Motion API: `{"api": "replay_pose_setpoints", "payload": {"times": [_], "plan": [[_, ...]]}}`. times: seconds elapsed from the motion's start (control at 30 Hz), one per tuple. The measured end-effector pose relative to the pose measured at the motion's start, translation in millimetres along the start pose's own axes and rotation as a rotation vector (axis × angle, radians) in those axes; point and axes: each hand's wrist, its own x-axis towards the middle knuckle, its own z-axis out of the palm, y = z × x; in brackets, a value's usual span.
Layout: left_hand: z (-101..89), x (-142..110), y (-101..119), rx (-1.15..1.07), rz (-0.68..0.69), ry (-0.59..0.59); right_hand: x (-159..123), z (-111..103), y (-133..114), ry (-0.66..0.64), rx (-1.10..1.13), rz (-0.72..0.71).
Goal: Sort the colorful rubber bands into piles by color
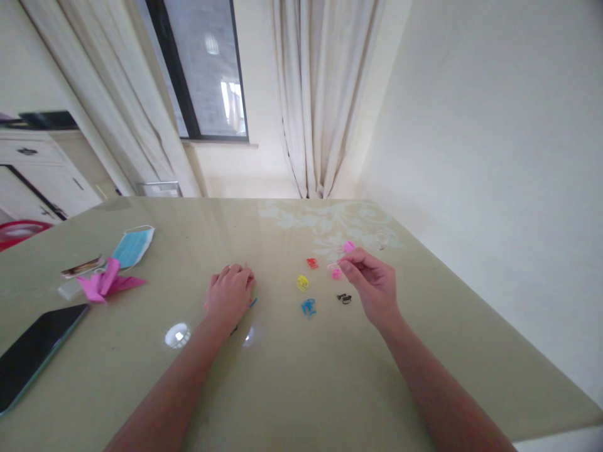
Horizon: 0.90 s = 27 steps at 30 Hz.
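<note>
On the glossy olive table (292,376) lie small coloured clips: a red one (312,262), a yellow one (302,282), a blue one (308,307), a black one (343,298) and pink ones (336,273). My right hand (372,282) hovers beside them with thumb and forefinger pinched on a pink clip (349,247). My left hand (229,295) rests knuckles-up on the table to the left, fingers curled over a small heap of clips; a blue bit (253,303) pokes out at its edge.
At the left lie a blue face mask (133,245), a pink folded-paper shape (106,282), a small packet (82,267) and a dark tablet (35,351). Curtains, a window and a white wall stand behind the table's far edge.
</note>
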Motion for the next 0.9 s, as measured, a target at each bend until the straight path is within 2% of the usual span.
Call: {"api": "replay_pose_setpoints", "payload": {"times": [0.3, 0.43, 0.57, 0.63, 0.8, 0.9], "plan": [[-0.2, 4.4, -3.1, -0.142, -0.008, 0.047, 1.9, -0.9, -1.4, 0.018, 0.035, 0.006], [3.0, 7.3, -7.7, -0.283, -0.031, 0.101, 8.7, -6.8, 10.8, 0.012, 0.003, 0.045], [3.6, 8.7, -10.2, -0.423, -0.07, 0.157, 19.9, -25.1, 38.2, -0.038, -0.254, 0.124], [2.4, 8.6, -9.1, -0.517, -0.089, 0.167, 24.2, -34.9, 53.5, -0.11, -0.419, 0.186], [-1.1, 9.9, 0.6, -0.861, -0.116, 0.107, 26.0, -45.9, 80.6, -0.228, -0.535, 0.318], [-4.3, 10.5, 9.3, -1.11, -0.063, 0.059, 25.3, -46.4, 84.7, -0.224, -0.626, 0.307]]}}
